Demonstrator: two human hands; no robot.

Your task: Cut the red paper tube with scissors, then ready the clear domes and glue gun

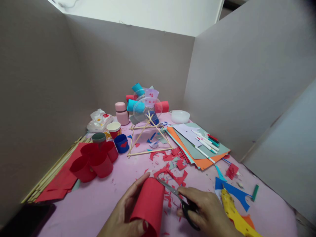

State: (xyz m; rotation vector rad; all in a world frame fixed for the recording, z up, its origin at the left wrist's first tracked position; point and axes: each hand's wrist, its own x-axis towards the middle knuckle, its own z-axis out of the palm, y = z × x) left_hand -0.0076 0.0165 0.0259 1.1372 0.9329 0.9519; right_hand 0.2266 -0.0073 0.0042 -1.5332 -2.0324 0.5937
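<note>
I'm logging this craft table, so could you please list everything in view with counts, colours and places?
red paper tube: one, red, front centre
scissors: one, black handles, at the tube's edge
red cups: about four, red, left
blue cup: one, blue, beside them
wheel model: one, clear with coloured cups, back centre
pink bottle: one, pink, back left
paper sheets: stack, mixed colours, right
markers: several, white, on the sheets
glue gun: one, yellow, front right
left hand: grip shut on tube
right hand: grip shut on scissors

Left hand (pixel 124 210) was curled in a wrap grip, thumb extended forward. Right hand (pixel 209 212) was clenched, knuckles up, near it.
</note>
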